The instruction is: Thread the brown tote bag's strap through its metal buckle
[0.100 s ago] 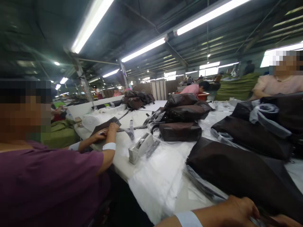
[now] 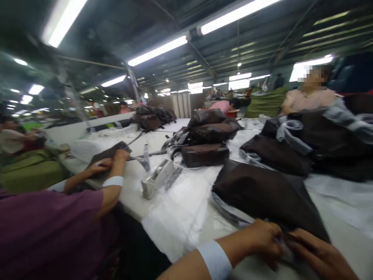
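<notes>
A large dark brown bag [image 2: 262, 194] lies on the table in front of me, with clear plastic wrap [image 2: 230, 210] along its near left edge. My left hand [image 2: 264, 239], with a white band [image 2: 215, 259] round the forearm, is closed at the bag's near side. My right hand [image 2: 317, 252] is beside it, its fingers pressed together on the same spot. Between them shows a bit of clear plastic and a dark strip, blurred and partly hidden by the fingers; it looks like a plastic-wrapped strap of the bag.
A tape dispenser [image 2: 157, 179] stands by a stack of thin white sheets [image 2: 177, 210]. Dark bags [image 2: 205, 155] are piled beyond, with more bags [image 2: 279, 155] at right. A co-worker in a purple top [image 2: 58, 229] handles a dark piece at left; another person [image 2: 310, 97] is across the table.
My view has swung to the right, so the scene sits further left. More of my two hands now shows, still together at the bag's near side.
</notes>
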The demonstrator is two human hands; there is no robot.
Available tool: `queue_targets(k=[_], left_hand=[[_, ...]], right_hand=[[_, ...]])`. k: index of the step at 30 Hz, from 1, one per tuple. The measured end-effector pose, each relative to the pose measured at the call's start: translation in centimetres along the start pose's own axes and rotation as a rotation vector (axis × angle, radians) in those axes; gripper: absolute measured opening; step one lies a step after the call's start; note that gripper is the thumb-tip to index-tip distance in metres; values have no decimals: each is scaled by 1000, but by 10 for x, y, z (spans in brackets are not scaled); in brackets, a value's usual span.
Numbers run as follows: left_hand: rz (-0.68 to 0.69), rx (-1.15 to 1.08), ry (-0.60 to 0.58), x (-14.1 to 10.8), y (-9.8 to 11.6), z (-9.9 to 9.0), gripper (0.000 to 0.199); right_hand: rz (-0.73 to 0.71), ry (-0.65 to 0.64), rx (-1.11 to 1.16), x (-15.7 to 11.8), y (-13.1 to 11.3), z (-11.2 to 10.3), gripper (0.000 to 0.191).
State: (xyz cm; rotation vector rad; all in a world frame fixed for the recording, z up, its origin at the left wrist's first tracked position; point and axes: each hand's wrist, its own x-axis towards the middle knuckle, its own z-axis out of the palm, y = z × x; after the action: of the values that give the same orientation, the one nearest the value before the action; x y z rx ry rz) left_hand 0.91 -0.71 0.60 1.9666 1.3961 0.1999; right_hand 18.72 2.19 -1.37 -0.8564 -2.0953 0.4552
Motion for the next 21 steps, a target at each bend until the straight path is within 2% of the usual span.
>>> queue_targets(k=[1,3,4,8,12,17,21], left_hand=[[12,96,-24,-4,5,0,33],[74,174,71,-11,12,-3,27],[101,133,97,-13,12,-6,27],[124,-133,14,-7,0,-7,25],[111,-263,73,-4,-5,1,18],[94,-219,198,-4,-2,4,16],[68,-278,173,-2,0,3,23]], right_hand=[[74,-91,42,-2,-6,-5,18],[190,-138,99,-3,-17,-11,17],[217,-120,117,-2,-21,-11,17],[250,-65,172,3,-22,-6,12],[137,-21,167,3,-27,-6,14],[-53,0,88,-1,-33,-8,19],[-228,-18,-10,-9,-35,-7,24]])
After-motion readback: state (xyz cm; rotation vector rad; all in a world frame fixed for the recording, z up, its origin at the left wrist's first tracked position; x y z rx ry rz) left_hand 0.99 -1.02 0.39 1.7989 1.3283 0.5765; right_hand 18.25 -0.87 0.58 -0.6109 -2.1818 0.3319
